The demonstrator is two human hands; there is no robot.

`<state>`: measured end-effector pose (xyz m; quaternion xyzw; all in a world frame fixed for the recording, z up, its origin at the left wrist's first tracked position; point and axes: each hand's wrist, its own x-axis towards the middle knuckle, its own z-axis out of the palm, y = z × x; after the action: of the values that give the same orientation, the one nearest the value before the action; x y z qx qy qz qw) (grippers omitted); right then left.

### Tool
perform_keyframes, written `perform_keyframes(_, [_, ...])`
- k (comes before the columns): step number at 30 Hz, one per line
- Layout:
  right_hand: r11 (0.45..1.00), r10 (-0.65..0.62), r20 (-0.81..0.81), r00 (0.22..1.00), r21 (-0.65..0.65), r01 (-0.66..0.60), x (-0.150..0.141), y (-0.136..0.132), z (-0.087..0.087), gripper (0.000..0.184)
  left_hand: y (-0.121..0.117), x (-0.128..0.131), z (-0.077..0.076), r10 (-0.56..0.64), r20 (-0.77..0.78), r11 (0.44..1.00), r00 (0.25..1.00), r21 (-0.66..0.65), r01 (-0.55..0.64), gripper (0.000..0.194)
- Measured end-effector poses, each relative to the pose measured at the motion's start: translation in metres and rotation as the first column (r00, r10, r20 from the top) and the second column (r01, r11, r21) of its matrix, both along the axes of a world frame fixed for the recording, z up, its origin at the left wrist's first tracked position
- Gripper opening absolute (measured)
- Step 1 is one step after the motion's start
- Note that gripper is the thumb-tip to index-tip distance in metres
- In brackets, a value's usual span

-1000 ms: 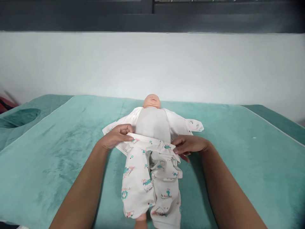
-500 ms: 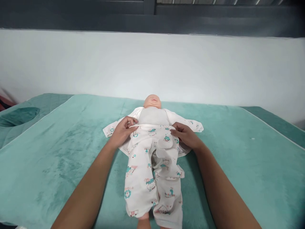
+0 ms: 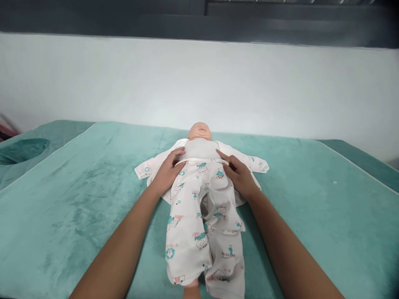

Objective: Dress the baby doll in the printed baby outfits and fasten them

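A baby doll (image 3: 200,132) lies on its back, head away from me. It wears white printed trousers (image 3: 187,216), with the waistband across its belly and a gap at the crotch. Under its pale torso a printed white top (image 3: 257,164) lies spread open, both sleeves stretched sideways. My left hand (image 3: 170,173) rests at the left side of the waistband, thumb and fingers apart. On the opposite side lies my right hand (image 3: 239,173), its index finger stretched onto the torso and its thumb by the waistband. A bare doll foot (image 3: 191,290) shows below the left trouser leg.
A teal plush cover (image 3: 81,199) spreads under the doll. At the far left is a rounded dark opening (image 3: 25,151) in the padding. Behind stands a white wall (image 3: 199,79) with a dark ledge (image 3: 124,23) above it.
Both hands have loosened from pinching the waistband and now lie with fingers apart at its sides. They have moved inward, and the waistband sits slightly higher in the view.
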<state>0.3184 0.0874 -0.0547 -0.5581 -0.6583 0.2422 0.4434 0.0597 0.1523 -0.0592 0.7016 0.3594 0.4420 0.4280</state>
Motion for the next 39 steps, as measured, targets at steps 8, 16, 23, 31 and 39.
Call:
perform_keyframes(8, [0.994, -0.111, -0.036, 0.993, 0.019, 0.112, -0.014, 0.006, 0.005, 0.028, 0.004, 0.013, 0.023, 0.125, -0.196, 0.992, 0.973, 0.044, -0.119, 0.014])
perform_keyframes(16, [0.97, -0.237, 0.109, 0.965, -0.027, 0.241, -0.017, 0.03, 0.033, 0.032, 0.029, 0.024, 0.038, 0.383, -0.363, 0.923, 0.849, 0.169, -0.345, 0.009])
perform_keyframes(23, [0.955, -0.293, 0.126, 0.948, -0.002, 0.296, -0.019, 0.035, 0.025, 0.022, 0.014, 0.032, 0.019, 0.475, -0.157, 0.879, 0.866, 0.061, -0.472, 0.012])
perform_keyframes(31, [0.995, 0.05, 0.11, 0.993, 0.078, -0.059, -0.003, 0.041, 0.015, 0.022, 0.029, 0.028, 0.023, 0.114, -0.093, 0.993, 0.989, 0.05, -0.11, 0.028])
perform_keyframes(39, [0.993, -0.083, 0.354, 0.932, -0.05, 0.107, -0.011, 0.062, 0.044, 0.034, 0.051, 0.034, 0.032, 0.275, -0.267, 0.961, 0.924, 0.109, -0.255, 0.01])
